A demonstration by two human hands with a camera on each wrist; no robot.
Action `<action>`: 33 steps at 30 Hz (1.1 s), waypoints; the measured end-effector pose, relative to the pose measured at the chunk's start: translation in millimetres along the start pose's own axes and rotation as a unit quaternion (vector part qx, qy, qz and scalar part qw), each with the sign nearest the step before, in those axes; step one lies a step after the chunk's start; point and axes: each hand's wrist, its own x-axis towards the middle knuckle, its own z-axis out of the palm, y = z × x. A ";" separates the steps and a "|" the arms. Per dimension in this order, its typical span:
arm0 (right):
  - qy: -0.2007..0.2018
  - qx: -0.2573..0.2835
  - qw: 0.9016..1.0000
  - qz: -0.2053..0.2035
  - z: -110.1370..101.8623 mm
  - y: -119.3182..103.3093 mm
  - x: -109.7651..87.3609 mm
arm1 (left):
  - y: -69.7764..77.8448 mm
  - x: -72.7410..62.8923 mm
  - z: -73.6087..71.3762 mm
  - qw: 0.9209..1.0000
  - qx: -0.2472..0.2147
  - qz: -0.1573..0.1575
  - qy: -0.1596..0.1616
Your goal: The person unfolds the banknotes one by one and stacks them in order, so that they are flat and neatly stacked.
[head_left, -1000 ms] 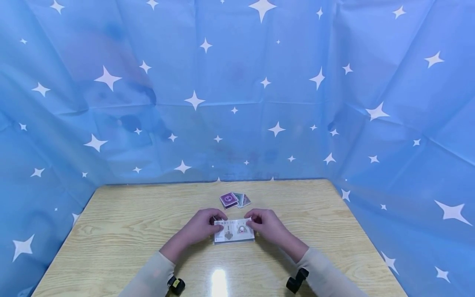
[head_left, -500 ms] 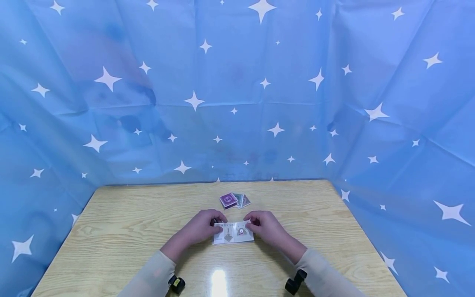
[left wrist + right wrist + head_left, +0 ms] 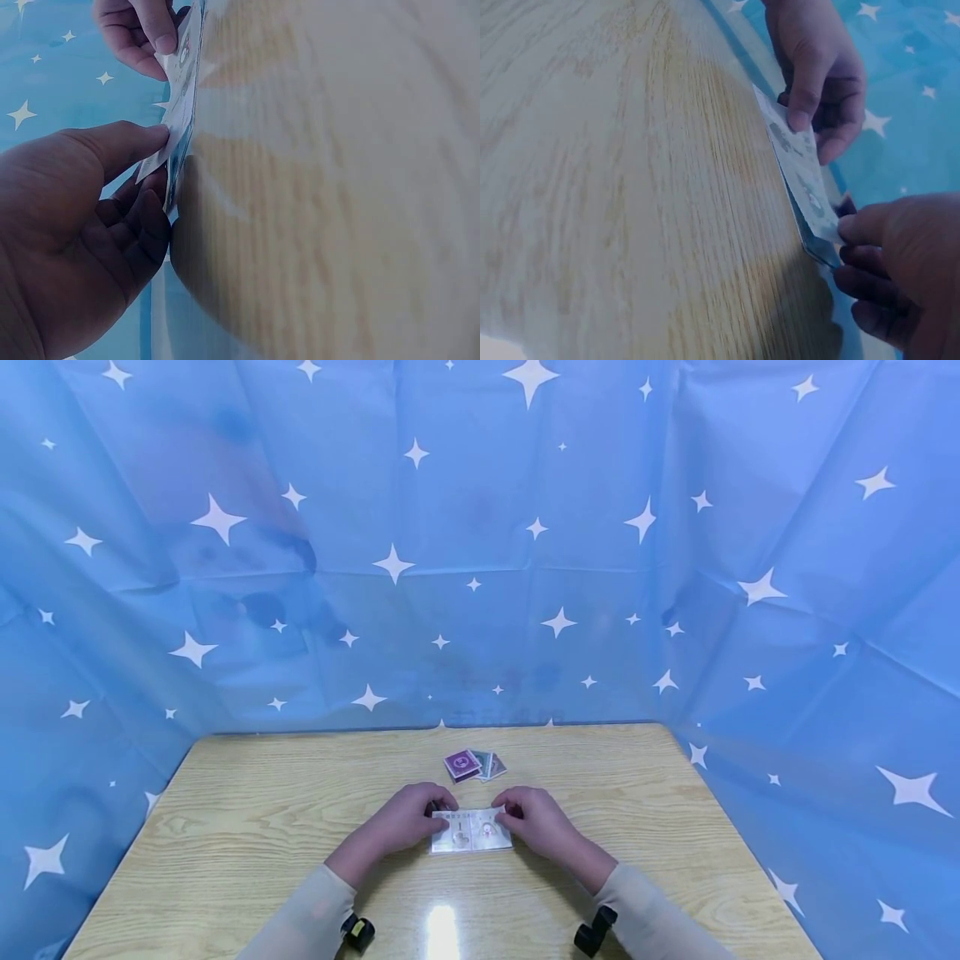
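Note:
A small open booklet, white with printed drawings and a centre crease, lies low over the table in the head view. My left hand pinches its left end, thumb on top and fingers beneath. At the right end, my right hand holds it the same way. In the right wrist view the booklet's white page stands slightly apart from a bluish layer beneath. The left wrist view shows the left thumb pressing the near corner, with the curled fingers partly hidden behind it.
Behind the hands, a purple square booklet overlaps a greenish card-like piece and another piece. The wooden table ends at a blue star-patterned cloth. Dark wrist cameras sit on both sleeves.
The booklet's far edge has dropped a little, so the page lies flatter and catches more light. Both hands keep their hold and have shifted only slightly.

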 end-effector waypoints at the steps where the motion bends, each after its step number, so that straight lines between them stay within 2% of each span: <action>1: 0.000 -0.002 1.000 -0.001 0.5 0.3 0.0 | -0.5 0.2 0.1 1.000 0.002 0.000 0.000; 9: 0.013 -0.015 1.000 -0.018 1.8 1.2 -0.3 | -1.9 2.1 1.0 0.999 0.030 0.013 0.002; 18: 0.016 -0.030 0.999 -0.024 4.6 3.7 -1.1 | -0.4 1.7 1.3 0.998 0.054 0.011 -0.001; 33: 0.010 -0.031 0.999 -0.014 4.6 5.1 -0.3 | 2.3 -0.3 -0.1 0.998 0.066 0.014 -0.001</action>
